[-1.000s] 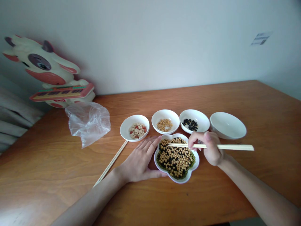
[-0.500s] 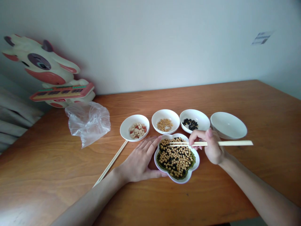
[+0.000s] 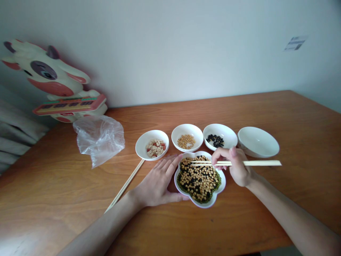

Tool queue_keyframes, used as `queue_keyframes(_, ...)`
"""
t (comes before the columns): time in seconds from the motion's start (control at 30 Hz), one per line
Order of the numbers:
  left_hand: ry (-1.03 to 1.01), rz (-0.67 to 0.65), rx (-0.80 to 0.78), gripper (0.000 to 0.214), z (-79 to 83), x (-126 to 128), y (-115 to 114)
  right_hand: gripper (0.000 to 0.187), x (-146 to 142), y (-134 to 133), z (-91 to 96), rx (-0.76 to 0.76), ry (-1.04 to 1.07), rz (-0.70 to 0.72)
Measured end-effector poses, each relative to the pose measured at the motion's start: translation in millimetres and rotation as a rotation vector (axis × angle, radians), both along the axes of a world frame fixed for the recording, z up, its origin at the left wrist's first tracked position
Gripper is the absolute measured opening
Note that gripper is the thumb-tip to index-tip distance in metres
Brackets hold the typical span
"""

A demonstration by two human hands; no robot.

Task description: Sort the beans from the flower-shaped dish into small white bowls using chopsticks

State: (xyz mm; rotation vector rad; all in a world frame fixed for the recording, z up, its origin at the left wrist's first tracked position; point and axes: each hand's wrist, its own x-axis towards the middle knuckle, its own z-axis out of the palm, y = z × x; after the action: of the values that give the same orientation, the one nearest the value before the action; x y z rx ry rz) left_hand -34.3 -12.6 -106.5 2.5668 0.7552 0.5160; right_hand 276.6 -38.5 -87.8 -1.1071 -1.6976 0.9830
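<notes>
- I count two hands. My right hand (image 3: 237,167) is clenched on one pair of wooden chopsticks (image 3: 255,163), tips together above the beans, nothing visible between them.
- My left hand (image 3: 157,181) lies open, fingers just touching the flower-shaped white dish (image 3: 205,205).
- That one dish holds mixed soybeans, black beans and mung beans (image 3: 199,179), heaped short of its rim.
- Three small white bowls stand just behind it, leaving me little room there: nut slivers (image 3: 156,148), soybeans (image 3: 186,141), black beans (image 3: 216,140).
- A fourth, larger white bowl (image 3: 258,142) sits to their right.
- Left of my left hand: loose wooden chopsticks (image 3: 124,185) and one plastic bag (image 3: 99,140).
</notes>
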Motion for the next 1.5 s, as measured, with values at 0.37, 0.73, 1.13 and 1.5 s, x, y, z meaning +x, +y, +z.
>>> queue_keyframes(0.37, 0.007, -0.006, 0.000, 0.118, 2.1, -0.1, -0.5, 0.074, -1.0, -1.5, 2.1, 0.048, -0.047, -0.007)
queue_keyframes(0.73, 0.021, 0.001, -0.007, 0.118, 2.8, 1.2, -0.3, 0.073, -4.1, -2.8, 3.7, 0.061, 0.029, -0.061)
queue_keyframes(1.13, 0.016, 0.004, 0.007, 0.119, 2.7, 0.3, 0.0, 0.084, 16.7, 3.4, 13.0, -0.049, 0.012, -0.008)
queue_keyframes(1.5, 0.034, 0.008, 0.013, 0.119, 3.3, 1.5, -0.5, 0.087, 24.3, 6.5, 20.5, -0.121, -0.006, -0.008)
